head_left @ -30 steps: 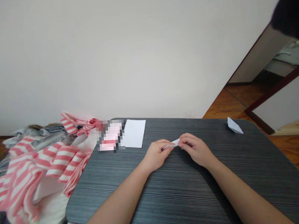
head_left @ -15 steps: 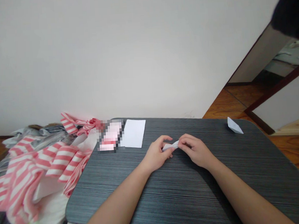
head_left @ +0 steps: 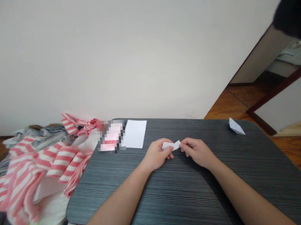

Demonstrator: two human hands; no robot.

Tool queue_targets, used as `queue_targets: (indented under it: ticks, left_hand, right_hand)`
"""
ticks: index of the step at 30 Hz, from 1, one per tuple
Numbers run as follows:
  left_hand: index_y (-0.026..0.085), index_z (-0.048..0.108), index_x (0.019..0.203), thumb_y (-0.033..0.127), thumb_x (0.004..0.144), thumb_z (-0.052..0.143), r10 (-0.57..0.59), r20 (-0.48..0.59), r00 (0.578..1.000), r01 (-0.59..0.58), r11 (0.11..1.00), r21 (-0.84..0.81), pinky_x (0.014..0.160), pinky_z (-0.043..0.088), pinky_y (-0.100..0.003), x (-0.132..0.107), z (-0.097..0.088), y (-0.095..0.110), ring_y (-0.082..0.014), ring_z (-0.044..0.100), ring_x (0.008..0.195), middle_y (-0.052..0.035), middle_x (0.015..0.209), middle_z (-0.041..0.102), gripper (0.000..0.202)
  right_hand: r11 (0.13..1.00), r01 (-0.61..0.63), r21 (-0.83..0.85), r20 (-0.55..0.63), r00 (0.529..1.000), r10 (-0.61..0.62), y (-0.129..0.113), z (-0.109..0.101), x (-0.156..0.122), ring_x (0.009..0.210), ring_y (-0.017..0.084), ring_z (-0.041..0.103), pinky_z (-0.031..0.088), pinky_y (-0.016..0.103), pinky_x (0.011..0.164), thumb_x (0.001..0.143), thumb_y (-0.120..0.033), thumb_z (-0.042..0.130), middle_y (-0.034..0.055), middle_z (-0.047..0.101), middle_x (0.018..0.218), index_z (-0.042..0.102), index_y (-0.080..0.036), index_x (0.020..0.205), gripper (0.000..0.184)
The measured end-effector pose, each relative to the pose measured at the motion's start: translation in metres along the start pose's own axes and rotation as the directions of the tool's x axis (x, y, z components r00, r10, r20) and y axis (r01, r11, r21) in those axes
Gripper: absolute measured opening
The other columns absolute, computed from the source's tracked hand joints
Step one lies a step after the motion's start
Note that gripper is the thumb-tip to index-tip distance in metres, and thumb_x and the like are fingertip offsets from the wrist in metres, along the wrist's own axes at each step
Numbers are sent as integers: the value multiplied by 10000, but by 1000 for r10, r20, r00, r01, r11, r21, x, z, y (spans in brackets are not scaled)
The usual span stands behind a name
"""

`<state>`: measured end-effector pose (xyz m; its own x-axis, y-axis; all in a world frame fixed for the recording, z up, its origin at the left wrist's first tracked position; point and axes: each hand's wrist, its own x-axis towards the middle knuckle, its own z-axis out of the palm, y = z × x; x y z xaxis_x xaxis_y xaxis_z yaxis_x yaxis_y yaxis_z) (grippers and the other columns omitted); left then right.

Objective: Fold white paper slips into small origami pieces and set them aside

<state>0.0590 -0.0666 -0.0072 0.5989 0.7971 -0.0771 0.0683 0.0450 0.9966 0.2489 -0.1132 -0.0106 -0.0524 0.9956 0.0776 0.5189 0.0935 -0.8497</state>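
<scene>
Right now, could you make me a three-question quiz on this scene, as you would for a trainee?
1. Which hand's thumb lies across the small folded paper?
2. Fill in: beside the table lies cloth striped in white and ____.
3. True or false: the flat white paper lies on the table's right side.

Key:
1. The left hand.
2. Pink.
3. False; the flat white paper lies on its left side.

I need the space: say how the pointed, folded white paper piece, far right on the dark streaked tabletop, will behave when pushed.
The pointed, folded white paper piece is probably very light, being made of paper. Its crisp folds suggest some stiffness, though squeezing could crush it. Its angular shape makes sliding seem likelier than rolling.
</scene>
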Motion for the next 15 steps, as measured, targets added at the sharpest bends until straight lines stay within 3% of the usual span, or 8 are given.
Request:
queue_targets:
  ticks: [6,15]
  left_hand:
    - [120,575,932,339,779,566,-8,12,1000,8,1000,-1,538,465,-218,0,-2,0,-105,579,544,-44,650,642,267]
    - [116,649,846,390,777,561,-33,62,997,33,999,11,531,429,-203,-4,-5,11,-124,596,591,-66,692,662,296]
  right_hand:
    - [1000,11,-27,-9,1000,-11,-6,-2,-1,495,115,510,401,233,512,864,-322,466,-15,560,558,569,-184,698,239]
    - [999,45,-12,89,995,-44,-11,-3,-3,517,115,514,396,228,523,864,-294,474,-15,552,577,553,-180,692,221]
